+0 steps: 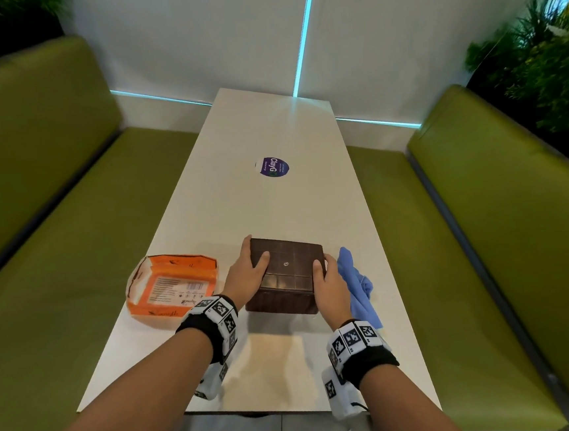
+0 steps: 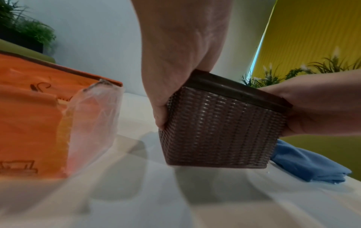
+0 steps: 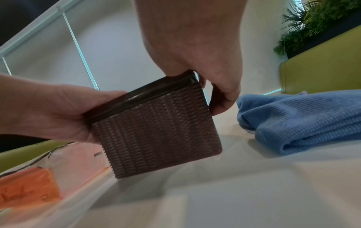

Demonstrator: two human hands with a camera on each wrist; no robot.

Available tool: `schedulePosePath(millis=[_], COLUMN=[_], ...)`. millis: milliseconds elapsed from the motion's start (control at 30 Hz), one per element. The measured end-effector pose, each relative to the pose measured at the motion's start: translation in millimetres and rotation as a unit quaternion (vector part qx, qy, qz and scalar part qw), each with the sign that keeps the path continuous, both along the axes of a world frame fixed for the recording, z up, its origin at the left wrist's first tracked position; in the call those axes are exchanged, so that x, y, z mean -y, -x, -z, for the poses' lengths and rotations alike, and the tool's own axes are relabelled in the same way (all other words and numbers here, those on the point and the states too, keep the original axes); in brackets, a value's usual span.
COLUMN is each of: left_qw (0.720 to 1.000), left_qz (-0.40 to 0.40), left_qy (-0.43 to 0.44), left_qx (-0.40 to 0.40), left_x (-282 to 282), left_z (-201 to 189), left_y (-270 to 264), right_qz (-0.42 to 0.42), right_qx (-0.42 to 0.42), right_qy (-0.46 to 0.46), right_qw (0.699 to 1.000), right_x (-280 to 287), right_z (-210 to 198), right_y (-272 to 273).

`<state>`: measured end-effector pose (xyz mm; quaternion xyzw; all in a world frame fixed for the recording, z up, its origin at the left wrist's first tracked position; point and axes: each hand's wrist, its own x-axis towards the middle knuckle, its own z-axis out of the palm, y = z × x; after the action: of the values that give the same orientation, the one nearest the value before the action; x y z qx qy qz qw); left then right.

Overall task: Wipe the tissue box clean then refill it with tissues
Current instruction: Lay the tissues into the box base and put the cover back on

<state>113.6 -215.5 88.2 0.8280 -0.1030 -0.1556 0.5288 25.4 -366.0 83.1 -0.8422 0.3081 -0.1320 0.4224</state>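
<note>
A brown woven tissue box [image 1: 286, 273] sits near the front of the white table [image 1: 275, 209], and I cannot tell whether it rests on the top or hangs just above it. Its upper face shows a ribbed grid with a small centre mark, and no slot is visible. My left hand [image 1: 247, 273] grips its left side with the thumb on top. My right hand [image 1: 330, 280] grips the right side. In the left wrist view the box [image 2: 220, 131] has a dark smooth band along its top edge. An opened orange tissue pack [image 1: 172, 287] lies to the left, and a crumpled blue cloth [image 1: 356, 284] to the right.
Green padded benches [image 1: 53, 218] line both long sides of the table. A round purple sticker [image 1: 272, 167] is stuck to the tabletop further back. A white wall closes the far end, with plants [image 1: 545, 65] above the right bench.
</note>
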Motion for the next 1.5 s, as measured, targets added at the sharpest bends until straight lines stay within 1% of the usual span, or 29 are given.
schedulePosePath(millis=[100,200,300,367,467,567,633,700,800,933,1033,1133,1300,1433,1467,1500], left_qw=[1.0,1.0,0.999,0.999,0.999,0.999,0.999,0.999,0.998,0.995,0.992,0.988,0.979,0.973,0.967,0.954], left_qz=[0.001,-0.006,-0.022,-0.038,-0.042,-0.042,-0.044,-0.04,-0.041,-0.051,-0.067,-0.086,-0.087,-0.071,-0.071,-0.075], left_qy=[-0.02,-0.026,-0.032,-0.034,-0.012,0.014,0.012,0.012,0.034,0.068,0.082,0.099,0.124,0.144,0.164,0.197], left_qx=[0.014,0.014,0.007,-0.01,-0.022,-0.009,-0.012,-0.024,-0.039,-0.057,-0.064,-0.076,-0.138,-0.164,-0.181,-0.212], left_x=[2,4,6,6,8,8,7,6,7,8,10,12,9,3,1,-1], left_z=[1,3,7,12,19,22,22,23,26,32,29,25,19,15,13,10], left_y=[-4,-6,-8,-12,-11,-4,-4,-4,-5,-6,-5,-5,-1,2,4,8], right_qz=[0.013,0.011,0.0,-0.004,-0.009,-0.023,-0.037,-0.042,-0.03,-0.019,0.0,-0.015,-0.033,-0.038,-0.034,-0.025], right_qx=[-0.024,-0.02,-0.015,-0.029,-0.075,-0.14,-0.154,-0.154,-0.153,-0.127,-0.108,-0.104,-0.084,-0.072,-0.062,-0.051], right_qy=[-0.02,-0.035,-0.031,-0.04,-0.07,-0.088,-0.105,-0.142,-0.205,-0.217,-0.269,-0.293,-0.305,-0.367,-0.384,-0.397], right_qw=[0.999,0.999,0.999,0.999,0.995,0.986,0.982,0.977,0.966,0.968,0.957,0.95,0.948,0.927,0.921,0.916], right_x=[1,2,4,5,10,15,19,24,28,17,13,13,13,9,11,10], right_z=[-3,-2,0,-1,-1,2,4,9,11,-1,1,-5,-7,-12,-9,-9], right_y=[1,0,-1,-3,-7,-13,-17,-22,-29,-25,-21,-21,-18,-8,-7,-5])
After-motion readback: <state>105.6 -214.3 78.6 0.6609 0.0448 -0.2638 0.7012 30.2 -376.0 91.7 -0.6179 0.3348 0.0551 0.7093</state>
